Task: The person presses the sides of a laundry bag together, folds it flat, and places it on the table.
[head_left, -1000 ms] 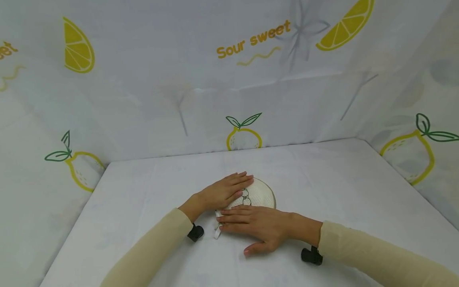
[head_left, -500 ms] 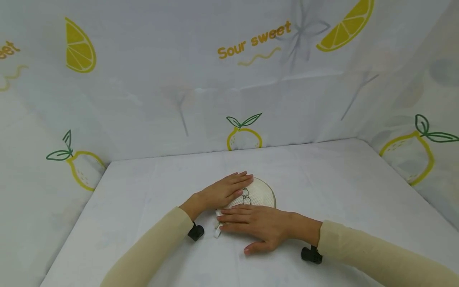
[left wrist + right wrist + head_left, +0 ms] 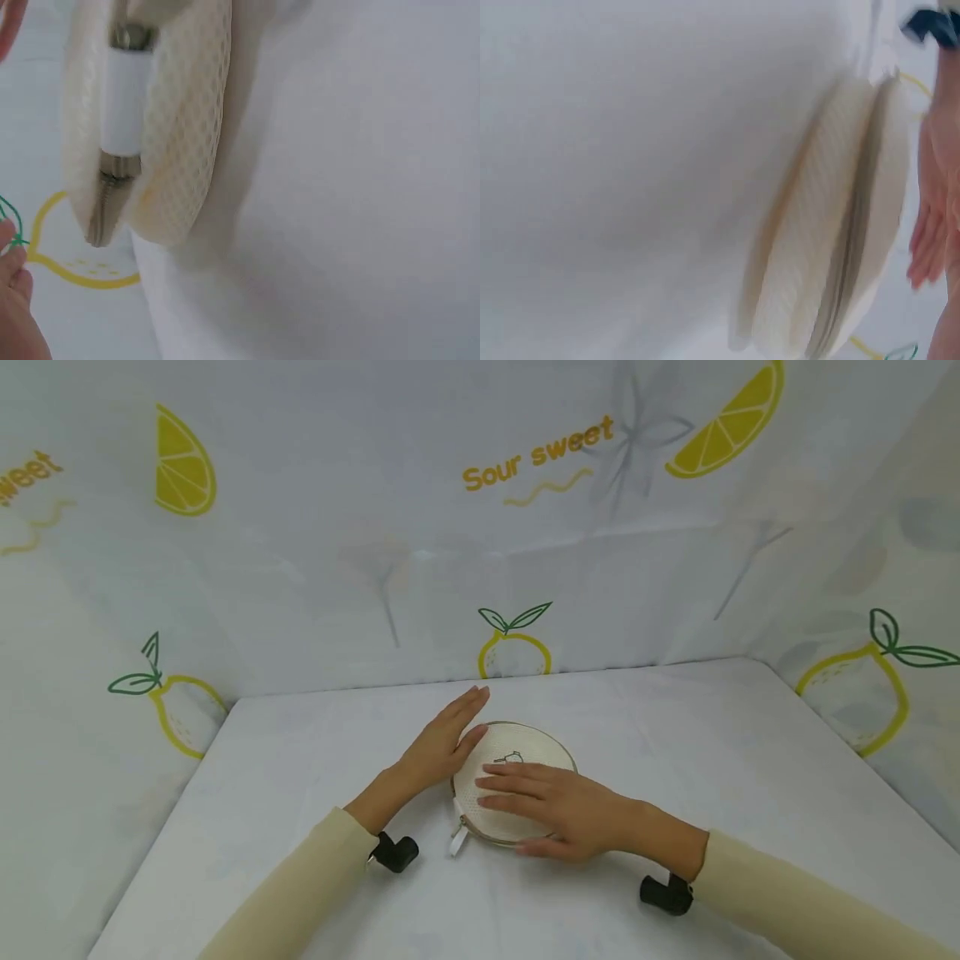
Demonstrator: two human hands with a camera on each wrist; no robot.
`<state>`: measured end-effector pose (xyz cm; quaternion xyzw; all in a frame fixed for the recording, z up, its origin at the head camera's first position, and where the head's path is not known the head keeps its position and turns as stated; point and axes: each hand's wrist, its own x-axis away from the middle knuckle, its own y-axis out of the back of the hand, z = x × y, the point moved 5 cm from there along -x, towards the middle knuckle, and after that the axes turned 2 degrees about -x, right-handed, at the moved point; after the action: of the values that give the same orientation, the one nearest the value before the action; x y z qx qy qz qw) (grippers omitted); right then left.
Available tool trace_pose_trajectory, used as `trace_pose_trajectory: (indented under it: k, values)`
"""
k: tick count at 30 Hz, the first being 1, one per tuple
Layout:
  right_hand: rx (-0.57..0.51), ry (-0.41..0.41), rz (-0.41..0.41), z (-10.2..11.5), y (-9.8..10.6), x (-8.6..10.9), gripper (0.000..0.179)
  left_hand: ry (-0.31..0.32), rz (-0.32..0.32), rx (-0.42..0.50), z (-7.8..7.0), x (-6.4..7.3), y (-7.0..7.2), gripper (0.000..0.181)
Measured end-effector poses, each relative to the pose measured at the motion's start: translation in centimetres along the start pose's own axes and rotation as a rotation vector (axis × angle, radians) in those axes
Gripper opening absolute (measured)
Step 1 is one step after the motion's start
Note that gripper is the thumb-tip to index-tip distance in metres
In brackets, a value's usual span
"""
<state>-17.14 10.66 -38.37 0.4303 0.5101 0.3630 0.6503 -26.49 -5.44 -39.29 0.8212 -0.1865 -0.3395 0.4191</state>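
Note:
A round, cream-white mesh zip pouch (image 3: 528,739) lies flat on the table, with a dark line drawing on its top. Its zipper runs round the side, and a white pull tab (image 3: 459,841) hangs at the front left. My left hand (image 3: 438,745) is at the pouch's upper left edge, fingers straight and thumb over the rim. Over the front right of the top, my right hand (image 3: 573,810) spreads its straight fingers, covering part of the drawing. The left wrist view shows the pouch's mesh side (image 3: 184,127) and zipper up close; neither hand grips it.
White cloth covers the table (image 3: 315,760). Behind it and at both sides stand white curtains (image 3: 300,568) with lemon prints. A small black camera (image 3: 397,853) sits under the left wrist and another black camera (image 3: 666,893) under the right.
Both hands have lifted from pressing on the pouch. The left hand has moved left and away toward the back; the right has shifted slightly right, uncovering more of the pouch. The view has tilted slightly.

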Motion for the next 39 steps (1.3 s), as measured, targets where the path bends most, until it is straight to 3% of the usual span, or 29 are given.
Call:
trace_pose_trajectory:
  k: [3,7,12,17,26,32,39]
  values:
    - [-0.01,-0.147,-0.065,-1.3,1.0,0.6,0.058,0.049,-0.024,-0.007,-0.2,1.4,0.4,0.058]
    - [-0.031,-0.386,-0.115,-3.0,0.9,1.5,0.061,0.071,-0.009,-0.055,-0.7,3.0,-0.4,0.07]
    - [-0.048,-0.613,-0.142,-4.3,-0.7,2.3,0.066,0.036,0.097,-0.143,-2.1,3.9,-2.3,0.089]
    - [-0.139,-0.746,-0.129,-5.0,-2.5,2.6,0.068,0.057,0.192,-0.233,-2.6,4.1,-3.9,0.1]
    - [-0.155,-0.791,-0.177,-4.8,-3.6,3.0,0.069,0.092,0.241,-0.27,-2.4,4.3,-5.1,0.105]
    - [-0.106,-0.767,-0.267,-4.5,-3.8,3.3,0.066,0.064,0.203,-0.272,-2.7,4.1,-5.3,0.105]
    - [-0.106,-0.763,-0.284,-4.5,-3.9,3.4,0.067,0.067,0.161,-0.259,-2.7,4.4,-5.4,0.106]
